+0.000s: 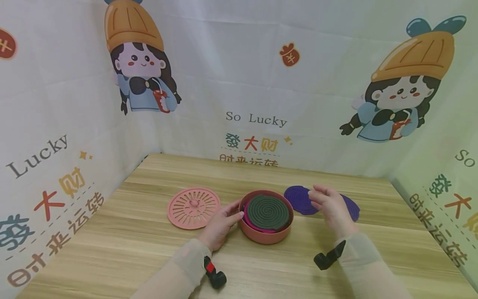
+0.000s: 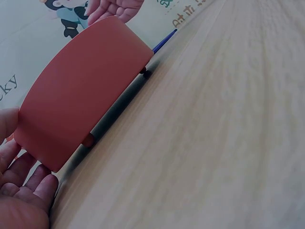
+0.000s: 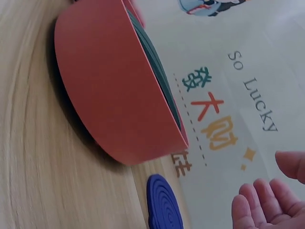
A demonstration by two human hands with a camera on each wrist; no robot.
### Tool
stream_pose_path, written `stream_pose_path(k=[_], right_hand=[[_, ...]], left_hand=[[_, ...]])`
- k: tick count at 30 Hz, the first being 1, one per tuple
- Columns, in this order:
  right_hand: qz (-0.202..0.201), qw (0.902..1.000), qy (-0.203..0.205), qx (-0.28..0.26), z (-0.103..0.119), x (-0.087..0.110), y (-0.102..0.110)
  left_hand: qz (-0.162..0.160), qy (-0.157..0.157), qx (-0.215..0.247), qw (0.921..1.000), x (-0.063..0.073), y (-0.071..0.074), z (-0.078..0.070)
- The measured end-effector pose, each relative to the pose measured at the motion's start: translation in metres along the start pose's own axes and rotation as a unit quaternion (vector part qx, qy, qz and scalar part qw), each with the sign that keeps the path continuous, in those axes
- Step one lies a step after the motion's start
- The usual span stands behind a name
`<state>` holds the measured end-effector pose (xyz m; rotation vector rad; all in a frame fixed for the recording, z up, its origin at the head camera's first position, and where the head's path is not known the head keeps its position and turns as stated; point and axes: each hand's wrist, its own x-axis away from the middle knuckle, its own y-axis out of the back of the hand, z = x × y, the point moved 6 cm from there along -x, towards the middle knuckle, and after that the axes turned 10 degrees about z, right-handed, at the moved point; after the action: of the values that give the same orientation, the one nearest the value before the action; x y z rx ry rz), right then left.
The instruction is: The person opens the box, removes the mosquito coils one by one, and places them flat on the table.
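Observation:
A round coral-red mosquito coil box stands lidless on the table. Inside it, a dark green mosquito coil lies over a magenta coil. My left hand grips the box's left side, thumb at the rim and fingers against the outer wall. To the right of the box, my right hand is raised with nothing in it, its fingers relaxed and slightly bent. Behind that hand are two purple coils, one on its left and one partly hidden on its right.
The box's pink slotted lid, with a small knob, lies flat to the left, just beyond my left hand. A printed white cloth hangs along the back and sides of the wooden table.

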<state>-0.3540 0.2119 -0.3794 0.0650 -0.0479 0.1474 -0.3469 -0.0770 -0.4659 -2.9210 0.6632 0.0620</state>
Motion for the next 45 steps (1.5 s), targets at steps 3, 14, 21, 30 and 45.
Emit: stream_pose_path(k=[3,14,21,30,45], right_hand=[[0.019,0.9997,-0.003,0.014,-0.001,-0.002,-0.011],[0.070,0.9972,0.010,0.024,-0.003,-0.010,-0.043],[0.062,0.9969,0.005,0.049,-0.007,-0.016,-0.055],[0.046,0.9943,-0.009,0.096,-0.007,-0.019,-0.064],[0.034,0.9894,-0.032,0.138,-0.004,-0.017,-0.074]], left_hand=[[0.001,-0.001,0.000,1.0000,0.000,0.000,0.000],[0.003,-0.002,0.004,1.0000,0.000,-0.001,-0.001],[-0.003,0.003,0.001,1.0000,0.001,-0.001,-0.002],[-0.007,0.007,0.001,1.0000,0.001,-0.001,-0.002],[0.011,0.001,0.006,0.9999,0.000,-0.002,-0.002]])
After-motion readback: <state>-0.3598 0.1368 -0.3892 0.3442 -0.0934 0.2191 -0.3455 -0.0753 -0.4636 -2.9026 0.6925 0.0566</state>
